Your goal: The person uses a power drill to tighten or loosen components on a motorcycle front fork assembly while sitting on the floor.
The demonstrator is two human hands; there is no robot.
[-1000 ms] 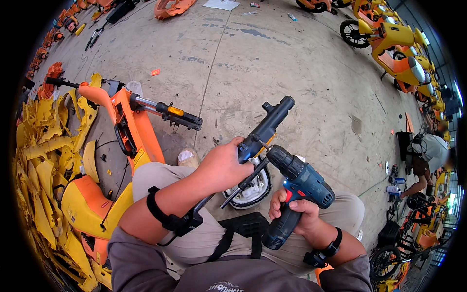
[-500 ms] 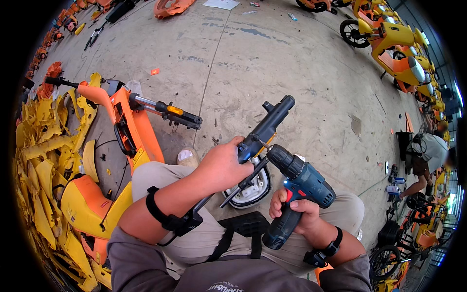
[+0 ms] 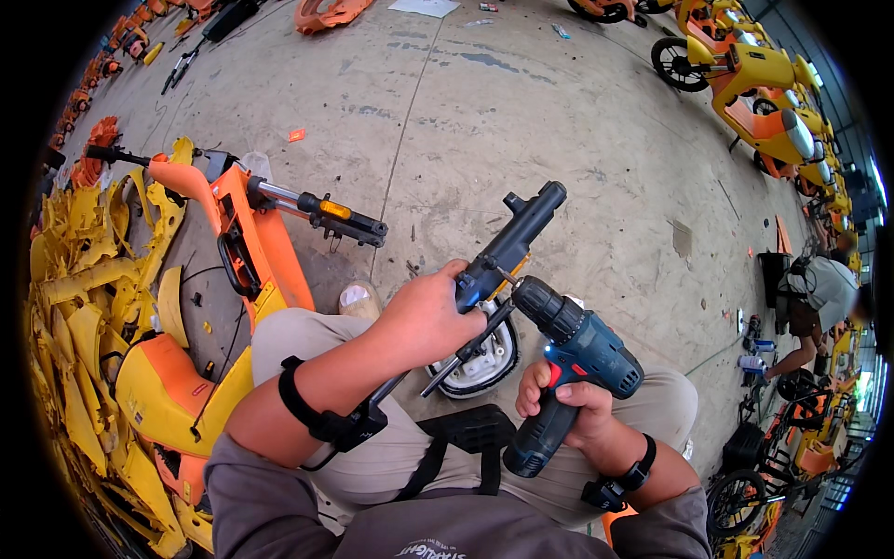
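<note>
My left hand (image 3: 430, 315) is wrapped around a black fork leg (image 3: 524, 226), which slants up to the right over my lap. A yellow strip shows along the leg's lower side. My right hand (image 3: 579, 415) grips the handle of a dark blue cordless drill (image 3: 593, 352), with a finger at its red trigger. The drill's bit meets the side of the fork leg just beyond my left fingers; the exact contact spot is too small to make out. Below the leg, a white part with a black rim (image 3: 494, 363) lies between my legs, partly covered by a thin dark rod.
To my left lies a partly stripped orange and yellow scooter (image 3: 277, 256) beside a heap of yellow panels (image 3: 79, 279). Yellow scooters (image 3: 754, 93) stand in a row at right. A person (image 3: 819, 289) bends over parts there. An orange shell (image 3: 326, 14) lies far ahead.
</note>
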